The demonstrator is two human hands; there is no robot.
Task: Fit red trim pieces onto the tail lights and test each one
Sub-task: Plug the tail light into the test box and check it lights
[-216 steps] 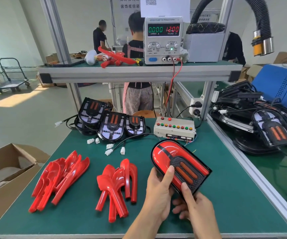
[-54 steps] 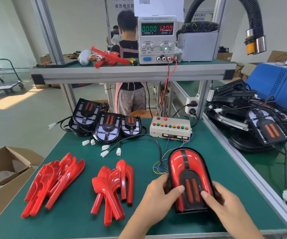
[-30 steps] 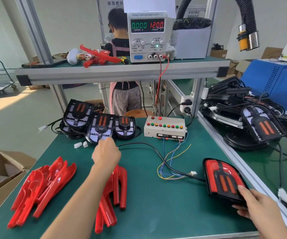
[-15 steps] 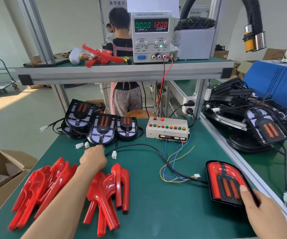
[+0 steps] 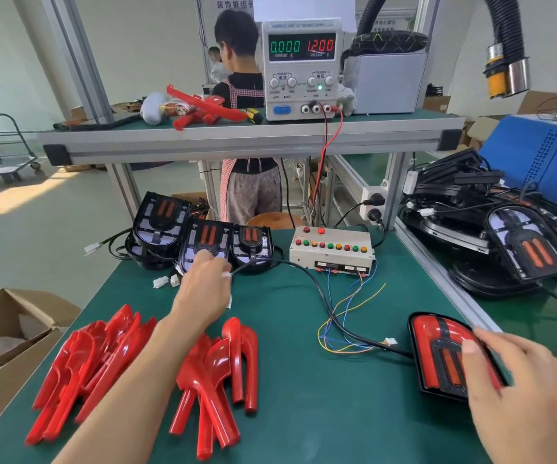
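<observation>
A tail light fitted with red trim lies at the right of the green bench. My right hand holds its near right edge, thumb on top. A black cable runs from this light across the bench to my left hand, whose fingers curl on the white connector at its end. Three tail lights without trim stand just beyond that hand. Two heaps of loose red trim pieces lie near the front left.
A test box with coloured buttons sits mid-bench with loose thin wires. The power supply reads 0.000 and 12.00 on the upper shelf. More tail lights are piled on the right. A cardboard box stands at the left.
My left hand has moved right and away from me, from beside the trim heap to the cable's connector. My right hand has slid further over the trimmed tail light.
</observation>
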